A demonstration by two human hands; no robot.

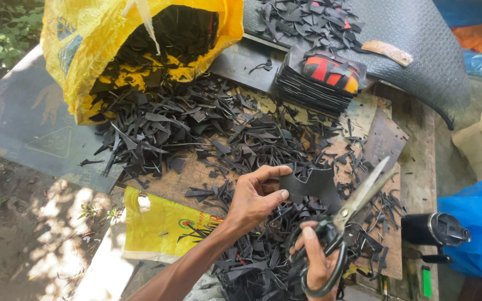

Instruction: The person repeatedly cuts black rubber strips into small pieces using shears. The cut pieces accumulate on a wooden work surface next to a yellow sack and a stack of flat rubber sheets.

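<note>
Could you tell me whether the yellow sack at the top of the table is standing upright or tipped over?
Tipped over. The yellow sack lies on its side, mouth facing the table, with black scraps spilling out across the boards.

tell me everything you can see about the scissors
The large metal scissors have long, pale, worn blades, slightly parted and pointing up and right, and dark looped handles. The right hand grips the handles from below. The blades lie beside the flat black cut piece pinched by the left hand, over a table of black scraps.
</note>
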